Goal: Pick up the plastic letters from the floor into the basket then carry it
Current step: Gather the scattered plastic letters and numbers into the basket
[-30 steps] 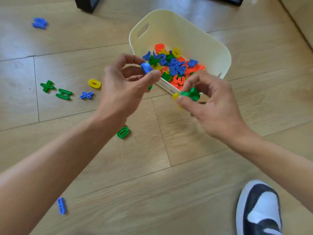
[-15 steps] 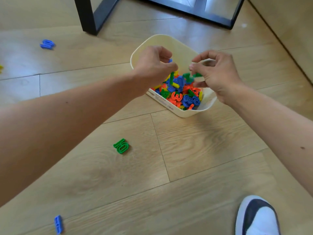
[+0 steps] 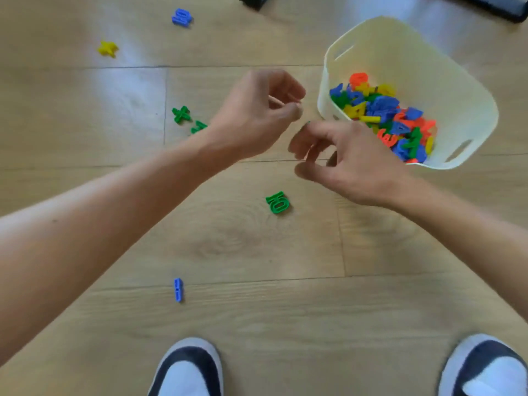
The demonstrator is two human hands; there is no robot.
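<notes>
Both hands hang over the light wood-plank floor [image 3: 257, 252], just left of the cream plastic basket with cut-out handles [image 3: 428, 64]. The basket sits on the floor holding a pile of blue, green, yellow and orange plastic letters [image 3: 385, 115]. Left hand [image 3: 254, 112]: fingers curled in, thumb against a fingertip, blurred, can't tell if it pinches anything. Right hand [image 3: 354, 164]: fingers loosely bent and spread, nothing in it that I can make out. Loose on the floor: green plastic piece [image 3: 277, 202] nearest the hands, thin blue plastic piece [image 3: 178, 290] toward the black-and-white shoes [image 3: 187, 370], green cross-shaped piece [image 3: 181, 114] beside another green piece [image 3: 198, 127] half hidden by the left wrist, yellow piece [image 3: 107, 48] and blue piece [image 3: 182, 17] far off. Step looks like reaching for more letters. Best to take the near green one with the right hand, pinching its edges since it lies flat, let the left take the green pair, then release low over the basket so nothing bounces out
</notes>
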